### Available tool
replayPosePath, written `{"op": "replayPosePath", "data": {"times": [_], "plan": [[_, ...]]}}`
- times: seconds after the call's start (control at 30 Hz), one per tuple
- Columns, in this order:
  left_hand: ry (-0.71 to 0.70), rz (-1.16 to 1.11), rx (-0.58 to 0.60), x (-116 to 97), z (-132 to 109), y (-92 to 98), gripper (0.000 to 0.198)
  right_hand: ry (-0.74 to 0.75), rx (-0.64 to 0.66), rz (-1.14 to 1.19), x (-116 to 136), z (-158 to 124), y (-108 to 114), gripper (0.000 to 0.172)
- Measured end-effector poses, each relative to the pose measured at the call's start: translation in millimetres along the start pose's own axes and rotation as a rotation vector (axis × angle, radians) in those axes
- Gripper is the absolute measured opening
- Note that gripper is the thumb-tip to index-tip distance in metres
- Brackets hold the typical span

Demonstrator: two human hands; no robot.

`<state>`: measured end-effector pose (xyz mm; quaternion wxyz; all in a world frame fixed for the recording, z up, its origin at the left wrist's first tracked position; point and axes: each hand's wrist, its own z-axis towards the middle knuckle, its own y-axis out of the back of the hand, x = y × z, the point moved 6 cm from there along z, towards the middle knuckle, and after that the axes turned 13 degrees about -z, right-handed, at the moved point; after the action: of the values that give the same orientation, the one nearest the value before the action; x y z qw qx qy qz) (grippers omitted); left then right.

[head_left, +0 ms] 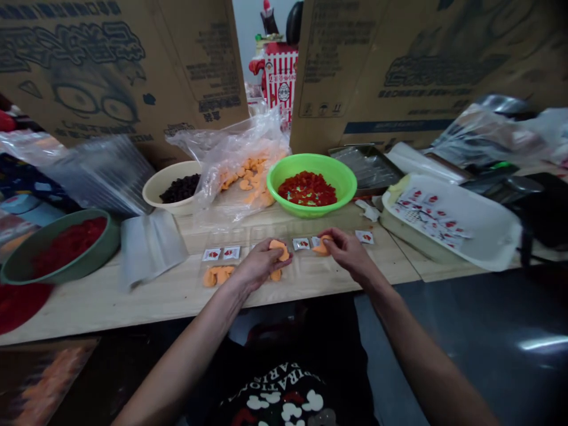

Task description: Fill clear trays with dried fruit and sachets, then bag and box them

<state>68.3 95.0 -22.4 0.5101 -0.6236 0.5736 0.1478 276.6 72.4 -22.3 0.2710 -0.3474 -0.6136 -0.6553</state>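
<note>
Left grip (261, 262) and right grip (349, 251) each pinch an orange piece.
One orange piece (278, 247) is in the left fingers and one orange piece (322, 244) in the right, both by the clear plastic trays (310, 271) on the counter (155, 303). From the hands, more orange pieces (219, 275) lie at 8 o'clock, near small packets (212, 254). A green bowl (310, 210) of red bits (306, 188) sits at 12 o'clock, a clear bag (208, 204) of orange pieces at 11, and a white tub (492, 242) at 3.
</note>
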Motion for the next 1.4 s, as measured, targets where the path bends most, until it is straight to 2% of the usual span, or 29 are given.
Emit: {"op": "replayPosePath", "data": {"times": [0.1, 0.17, 0.27, 0.33, 0.43, 0.5, 0.6, 0.67, 0.73, 0.83, 0.97, 1.03, 1.13, 1.2, 1.27, 1.33, 1.4], "plan": [[-0.156, 0.406, 0.093, -7, 0, -5.6, 0.018, -0.022, 0.014, -0.059, -21, -6, 23, 0.032], [-0.266, 0.622, 0.17, -8, 0, -14.1, 0.022, -0.044, 0.076, -0.008, -29, -12, 24, 0.036], [-0.418, 0.8, 0.275, -3, 2, -30.2, 0.025, -0.075, 0.127, 0.086, -35, -19, 14, 0.038], [-0.552, 0.91, 0.334, 1, 6, -40.7, 0.026, -0.094, 0.086, 0.112, -38, -20, 10, 0.034], [-0.727, 1.083, 0.429, 13, 14, -49.5, 0.03, -0.075, -0.071, 0.008, -42, -23, 14, 0.023], [-0.735, 1.177, 0.497, 25, 21, -48.1, 0.033, -0.049, -0.167, -0.092, -45, -26, 17, 0.019], [-0.649, 1.27, 0.545, 41, 25, -40.1, 0.035, -0.049, -0.161, -0.181, -51, -33, 10, 0.02], [-0.65, 1.317, 0.51, 45, 20, -37.2, 0.034, -0.044, -0.12, -0.247, -51, -37, 1, 0.022], [-0.714, 1.355, 0.447, 45, 12, -38.6, 0.028, -0.021, -0.101, -0.349, -46, -40, -7, 0.026], [-0.767, 1.423, 0.389, 47, 9, -43.6, 0.018, 0.039, -0.05, -0.593, -35, -44, -19, 0.024], [-0.703, 1.467, 0.34, 52, 23, -43.7, 0.019, 0.105, 0.035, -0.886, -22, -46, -25, 0.011], [-0.678, 1.445, 0.321, 54, 26, -43.3, 0.019, 0.128, 0.047, -0.927, -17, -47, -25, 0.011], [-0.666, 1.389, 0.328, 55, 20, -45.7, 0.021, 0.151, 0.022, -0.967, -10, -48, -28, 0.013], [-0.689, 1.309, 0.325, 46, 13, -45.7, 0.02, 0.163, -0.013, -1.007, -7, -49, -30, 0.012], [-0.744, 1.224, 0.274, 21, 14, -39.6, 0.019, 0.18, -0.057, -1.013, -8, -48, -27, 0.012], [-0.799, 1.191, 0.103, -24, 29, -22.1, 0.022, 0.184, -0.15, -0.991, -17, -45, -12, 0.016], [-0.765, 1.222, -0.177, -79, 57, 7.3, 0.025, 0.147, -0.291, -0.985, -34, -39, 14, 0.022]]}}
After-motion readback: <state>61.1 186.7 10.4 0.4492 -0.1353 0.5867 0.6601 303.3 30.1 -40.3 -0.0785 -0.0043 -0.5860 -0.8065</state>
